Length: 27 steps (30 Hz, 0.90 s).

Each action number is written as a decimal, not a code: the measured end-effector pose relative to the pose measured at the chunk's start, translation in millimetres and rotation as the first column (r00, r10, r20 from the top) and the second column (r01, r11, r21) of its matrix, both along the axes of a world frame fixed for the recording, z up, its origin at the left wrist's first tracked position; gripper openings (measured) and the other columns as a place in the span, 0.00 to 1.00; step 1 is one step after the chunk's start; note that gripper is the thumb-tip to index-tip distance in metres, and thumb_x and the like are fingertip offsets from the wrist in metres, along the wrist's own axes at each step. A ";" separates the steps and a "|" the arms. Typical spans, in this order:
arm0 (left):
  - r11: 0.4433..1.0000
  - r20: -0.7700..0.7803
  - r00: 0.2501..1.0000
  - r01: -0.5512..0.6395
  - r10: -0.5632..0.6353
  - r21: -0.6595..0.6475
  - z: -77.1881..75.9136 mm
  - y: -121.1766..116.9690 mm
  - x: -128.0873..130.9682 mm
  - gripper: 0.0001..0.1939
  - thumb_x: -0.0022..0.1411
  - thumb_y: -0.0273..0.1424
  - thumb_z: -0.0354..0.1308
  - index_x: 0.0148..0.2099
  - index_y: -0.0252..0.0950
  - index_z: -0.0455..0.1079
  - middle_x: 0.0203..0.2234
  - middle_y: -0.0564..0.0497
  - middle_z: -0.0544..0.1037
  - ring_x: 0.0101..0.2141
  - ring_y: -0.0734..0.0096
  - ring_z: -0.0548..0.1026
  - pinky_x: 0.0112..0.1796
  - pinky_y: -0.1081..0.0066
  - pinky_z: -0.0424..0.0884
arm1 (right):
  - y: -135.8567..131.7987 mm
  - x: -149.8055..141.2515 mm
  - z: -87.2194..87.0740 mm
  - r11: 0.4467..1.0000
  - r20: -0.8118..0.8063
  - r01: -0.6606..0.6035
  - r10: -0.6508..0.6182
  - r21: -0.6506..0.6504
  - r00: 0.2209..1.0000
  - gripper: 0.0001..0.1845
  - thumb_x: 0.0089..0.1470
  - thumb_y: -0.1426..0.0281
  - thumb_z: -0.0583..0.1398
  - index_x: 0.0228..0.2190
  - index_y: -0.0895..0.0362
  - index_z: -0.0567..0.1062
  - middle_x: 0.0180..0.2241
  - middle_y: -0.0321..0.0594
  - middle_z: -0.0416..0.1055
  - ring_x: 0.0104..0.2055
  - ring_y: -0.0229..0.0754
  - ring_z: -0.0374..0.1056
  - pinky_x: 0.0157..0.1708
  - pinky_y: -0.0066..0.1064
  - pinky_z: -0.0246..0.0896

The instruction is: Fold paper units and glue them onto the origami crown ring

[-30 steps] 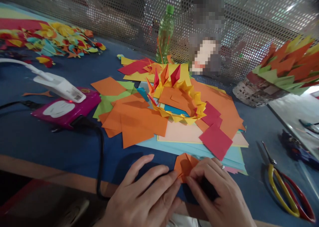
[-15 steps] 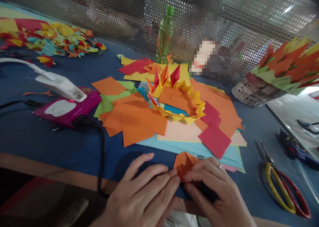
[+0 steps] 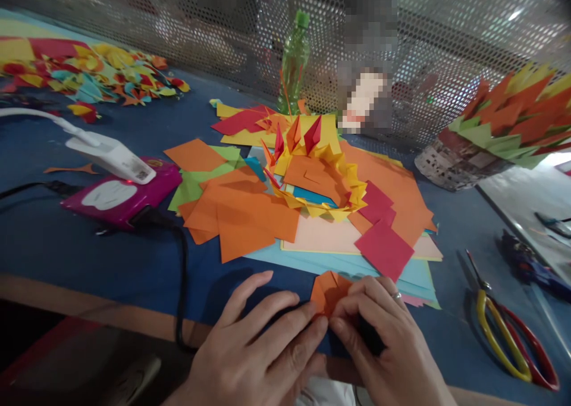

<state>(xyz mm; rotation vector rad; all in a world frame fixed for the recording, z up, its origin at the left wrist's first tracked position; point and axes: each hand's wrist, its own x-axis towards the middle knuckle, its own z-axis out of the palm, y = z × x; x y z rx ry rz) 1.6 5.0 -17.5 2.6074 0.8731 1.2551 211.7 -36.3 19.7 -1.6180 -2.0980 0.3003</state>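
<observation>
A small square of orange paper (image 3: 328, 290) with creases lies at the front of the blue table, between my two hands. My left hand (image 3: 263, 340) holds its lower left edge down with the middle fingers, the index finger raised and stretched away; its thumb is mostly hidden below. My right hand (image 3: 388, 334), with a ring, pinches the paper's lower right edge between thumb and fingers, covering part of it. Behind stands a ring of folded yellow paper pieces (image 3: 328, 213) with red and orange points, on loose sheets.
Orange sheets (image 3: 250, 216) and red squares (image 3: 386, 248) lie beyond my hands. Scissors (image 3: 504, 334) rest at right, near a woven paper basket (image 3: 464, 159). A purple power strip (image 3: 111, 198) with a black cable sits left. A green bottle (image 3: 294, 67) stands behind; folded scraps (image 3: 111, 76) lie far left.
My right fingers have shifted slightly along the orange paper, and their thumb is closer to its lower edge. The left fingertips have slid a little to the right.
</observation>
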 end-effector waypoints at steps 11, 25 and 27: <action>1.000 0.000 1.000 0.003 -0.003 0.019 1.3 -1.3 0.3 0.08 0.70 0.27 0.59 0.47 0.35 0.80 0.41 0.55 0.85 0.43 0.72 0.80 0.67 0.59 0.55 | 4.2 -3.8 -4.0 0.997 0.027 0.040 -0.042 0.071 0.999 0.10 0.66 0.70 0.58 0.30 0.52 0.69 0.30 0.34 0.70 0.32 0.38 0.66 0.35 0.32 0.62; 0.998 0.020 0.998 0.053 -0.053 -0.022 -0.4 -2.0 -6.4 0.09 0.71 0.29 0.59 0.46 0.36 0.81 0.44 0.54 0.85 0.46 0.70 0.79 0.67 0.58 0.55 | 4.5 -5.1 -6.7 0.992 0.051 0.093 -0.098 0.088 0.994 0.12 0.64 0.69 0.62 0.28 0.52 0.67 0.28 0.32 0.68 0.31 0.37 0.64 0.33 0.31 0.60; 0.997 0.042 0.997 0.067 -0.068 0.039 -1.4 -0.1 -6.9 0.10 0.70 0.29 0.58 0.47 0.37 0.81 0.44 0.54 0.85 0.46 0.68 0.79 0.67 0.56 0.56 | 4.2 -5.7 -6.2 0.990 0.040 0.107 -0.111 0.091 0.993 0.12 0.64 0.69 0.62 0.28 0.52 0.68 0.28 0.33 0.68 0.31 0.37 0.64 0.33 0.31 0.59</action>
